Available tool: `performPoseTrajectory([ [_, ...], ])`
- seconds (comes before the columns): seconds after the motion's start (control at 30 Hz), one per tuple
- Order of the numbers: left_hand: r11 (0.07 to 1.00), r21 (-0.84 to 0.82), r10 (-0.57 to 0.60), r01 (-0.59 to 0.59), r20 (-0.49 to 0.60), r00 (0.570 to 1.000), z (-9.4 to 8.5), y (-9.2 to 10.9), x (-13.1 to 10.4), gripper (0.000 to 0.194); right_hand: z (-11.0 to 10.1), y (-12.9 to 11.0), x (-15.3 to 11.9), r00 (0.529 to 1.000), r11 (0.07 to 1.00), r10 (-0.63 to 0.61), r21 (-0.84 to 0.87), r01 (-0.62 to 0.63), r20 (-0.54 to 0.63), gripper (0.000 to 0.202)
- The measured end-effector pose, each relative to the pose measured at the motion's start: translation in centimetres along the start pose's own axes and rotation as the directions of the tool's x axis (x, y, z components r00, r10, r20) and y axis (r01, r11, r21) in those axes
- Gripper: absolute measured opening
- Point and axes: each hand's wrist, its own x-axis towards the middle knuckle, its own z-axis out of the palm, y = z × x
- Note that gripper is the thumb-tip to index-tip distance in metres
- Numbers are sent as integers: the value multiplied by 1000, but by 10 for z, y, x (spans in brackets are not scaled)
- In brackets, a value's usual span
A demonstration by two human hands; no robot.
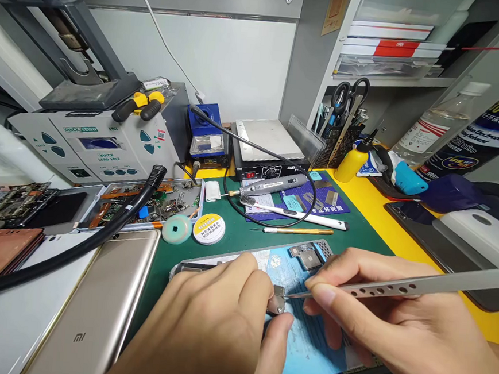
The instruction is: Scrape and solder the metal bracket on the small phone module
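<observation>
At the near edge of the bench (pixel 358 230) the left hand (pixel 216 328) pinched a small metal part (pixel 275 302) between thumb and forefinger, just above the opened phone (pixel 303 329) lying there. The right hand (pixel 377 318) was closed around tweezers (pixel 397 288), their tips meeting the part. To my eye the work wanted a steady pinch, light pressure at the tips, and both wrists resting low so nothing slipped. Toward the left rear, a shallow tray (pixel 102 190) held circuit boards and loose scraps. At the back edge a mesh pot (pixel 337 145) held scissors and pens.
</observation>
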Motion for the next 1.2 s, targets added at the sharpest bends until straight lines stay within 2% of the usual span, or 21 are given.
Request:
performPoseTrajectory([
  [0.7,1000,-14,20,-20,-11,1000,1,-1,0,12,-1,4,-3,999,996,-45,-79,44,-6,24],
  [0.83,1000,-9,21,-21,-1,1000,0,-1,0,13,-1,3,-2,1000,999,-30,-46,30,-9,24],
  [1.0,999,30,29,-30,15,999,-1,-2,1,12,0,2,-3,1000,1000,-7,15,8,-17,24],
  [1.2,989,144,28,-23,-34,999,1,-1,1,9,-2,5,-8,996,992,-83,-99,78,-42,13],
])
